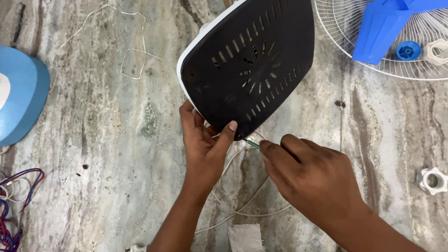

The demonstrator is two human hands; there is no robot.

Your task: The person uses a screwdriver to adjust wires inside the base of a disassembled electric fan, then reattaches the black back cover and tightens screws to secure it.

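On stone floor, left grip (205,144) clasping black base (247,65) (slotted), right grip (308,172) pinching wire (252,143)

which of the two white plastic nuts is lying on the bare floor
The white nut at lower right, lying alone on the stone floor. The other white nut rests on the wire fan guard.

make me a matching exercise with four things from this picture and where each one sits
1. black vented plastic fan base
2. blue plastic fan blade
3. white plastic ring nut
4. red and blue wire bundle

a. lower left edge
b. on the white wire grille, upper right
c. right edge, on the stone floor
d. centre, in the left hand's grip

Pairs: 1-d, 2-b, 3-c, 4-a
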